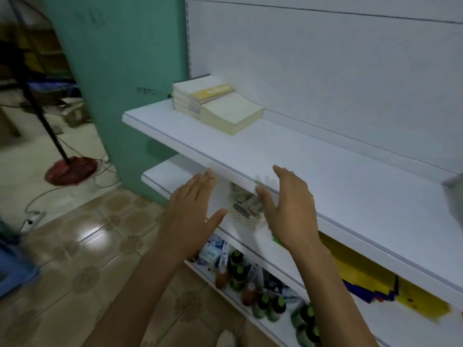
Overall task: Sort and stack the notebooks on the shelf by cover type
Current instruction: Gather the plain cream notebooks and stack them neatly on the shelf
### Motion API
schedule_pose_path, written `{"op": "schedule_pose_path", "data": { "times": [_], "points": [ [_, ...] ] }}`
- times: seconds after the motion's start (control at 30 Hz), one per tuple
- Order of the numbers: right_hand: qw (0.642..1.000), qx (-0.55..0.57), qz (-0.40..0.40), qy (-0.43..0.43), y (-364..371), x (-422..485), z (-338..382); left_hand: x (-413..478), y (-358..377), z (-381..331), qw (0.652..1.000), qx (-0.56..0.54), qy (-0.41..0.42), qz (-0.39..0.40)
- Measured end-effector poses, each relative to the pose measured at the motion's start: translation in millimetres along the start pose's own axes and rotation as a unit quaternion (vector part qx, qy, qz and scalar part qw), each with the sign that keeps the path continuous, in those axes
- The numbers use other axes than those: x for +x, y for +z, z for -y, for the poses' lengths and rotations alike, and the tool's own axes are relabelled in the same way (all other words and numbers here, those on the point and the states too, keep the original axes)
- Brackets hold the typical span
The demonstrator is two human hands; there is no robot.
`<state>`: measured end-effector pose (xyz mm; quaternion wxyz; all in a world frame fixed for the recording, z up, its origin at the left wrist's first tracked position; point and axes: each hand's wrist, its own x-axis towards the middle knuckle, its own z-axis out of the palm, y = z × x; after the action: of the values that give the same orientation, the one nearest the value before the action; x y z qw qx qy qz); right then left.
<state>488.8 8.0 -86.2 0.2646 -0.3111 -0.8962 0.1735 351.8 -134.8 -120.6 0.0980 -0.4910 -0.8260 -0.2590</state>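
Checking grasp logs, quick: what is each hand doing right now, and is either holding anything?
Left hand: open, holding nothing.
Right hand: open, holding nothing.

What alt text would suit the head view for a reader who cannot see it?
The left hand and right hand hover open and empty before a white shelf. Two notebook stacks sit side by side at its left end. Bottles crowd a lower shelf.
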Motion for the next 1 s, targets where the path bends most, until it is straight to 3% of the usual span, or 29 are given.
{"op": "schedule_pose_path", "data": {
  "times": [0.3, 0.5, 0.73, 0.9, 1.0],
  "points": [
    [0.997, 0.040, 0.043, -0.042, 101, 87, 55, 34, -7, 100, 0.998, 0.025, -0.056, 0.019],
    [0.994, 0.074, 0.036, -0.068, 156, 172, 85, 112, -12, 164, 0.998, 0.035, -0.034, 0.031],
    [0.999, 0.013, -0.015, -0.049, 175, 300, 76, 191, 7, 206, 0.997, 0.001, 0.003, 0.071],
    [0.992, -0.080, 0.097, 0.030, 182, 364, 45, 220, 16, 219, 0.994, -0.044, 0.010, 0.105],
    [0.979, -0.133, 0.152, 0.033, 191, 368, 29, 236, 22, 224, 0.985, -0.106, -0.027, 0.132]
  ]
}}
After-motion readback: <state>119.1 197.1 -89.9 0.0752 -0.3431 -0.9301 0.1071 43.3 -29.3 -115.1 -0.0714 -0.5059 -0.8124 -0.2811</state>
